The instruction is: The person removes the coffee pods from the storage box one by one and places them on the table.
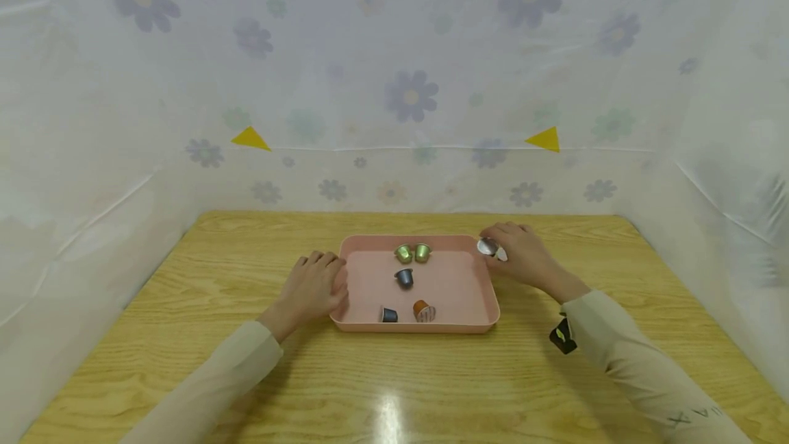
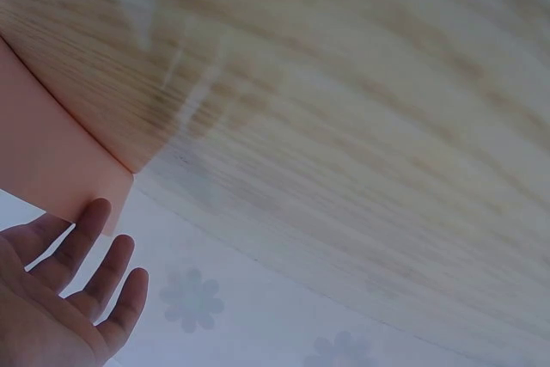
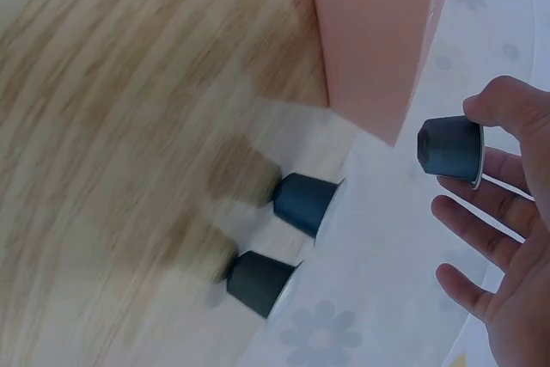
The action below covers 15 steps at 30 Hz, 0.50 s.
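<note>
Between thumb and fingers, my right hand (image 1: 520, 255) pinches a dark coffee capsule (image 3: 449, 148) near the tray's back right corner; its silver lid faces up in the head view. Two more dark capsules, a bluish one (image 3: 302, 204) and a blackish one (image 3: 260, 283), stand on the table beside the tray in the right wrist view. My left hand (image 1: 313, 286) rests at the left side of the pink tray (image 1: 370, 327). In the left wrist view its fingers are spread and loosely bent, one touching the outer wall; the thumb is hidden there.
Inside the tray lie two green capsules (image 1: 403, 253) at the back, a dark capsule (image 1: 405, 279) in the middle, and near the front wall another dark capsule (image 1: 389, 315) beside an orange capsule (image 1: 423, 310). A flowered curtain (image 1: 370, 53) encloses the wooden table (image 1: 259, 375).
</note>
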Motion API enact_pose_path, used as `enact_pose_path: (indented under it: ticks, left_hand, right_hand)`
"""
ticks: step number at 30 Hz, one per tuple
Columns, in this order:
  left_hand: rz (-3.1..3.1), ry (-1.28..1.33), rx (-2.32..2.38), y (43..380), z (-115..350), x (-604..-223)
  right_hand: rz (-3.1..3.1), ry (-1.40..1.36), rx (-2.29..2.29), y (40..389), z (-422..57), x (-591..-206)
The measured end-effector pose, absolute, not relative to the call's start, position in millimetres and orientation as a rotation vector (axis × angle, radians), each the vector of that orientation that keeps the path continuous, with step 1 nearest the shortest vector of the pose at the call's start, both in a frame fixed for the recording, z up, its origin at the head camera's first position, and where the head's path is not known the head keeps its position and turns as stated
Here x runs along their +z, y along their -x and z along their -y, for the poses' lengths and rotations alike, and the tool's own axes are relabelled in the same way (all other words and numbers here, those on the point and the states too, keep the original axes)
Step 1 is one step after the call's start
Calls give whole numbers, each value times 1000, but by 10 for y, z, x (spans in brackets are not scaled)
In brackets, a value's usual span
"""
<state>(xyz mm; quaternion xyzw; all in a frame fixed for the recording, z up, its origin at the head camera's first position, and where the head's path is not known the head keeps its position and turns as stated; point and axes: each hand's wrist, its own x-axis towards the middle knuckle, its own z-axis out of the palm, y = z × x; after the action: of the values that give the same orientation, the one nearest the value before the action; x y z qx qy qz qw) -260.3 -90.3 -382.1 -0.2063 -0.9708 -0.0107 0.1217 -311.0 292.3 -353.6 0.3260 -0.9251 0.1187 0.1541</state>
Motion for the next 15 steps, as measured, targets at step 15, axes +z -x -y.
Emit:
enact_pose_path:
  ticks: [15]
  left_hand:
    - [2829,600,-37,2604,901,-3824]
  right_hand:
    - [2657,-803,357,3135,-3276,-3652]
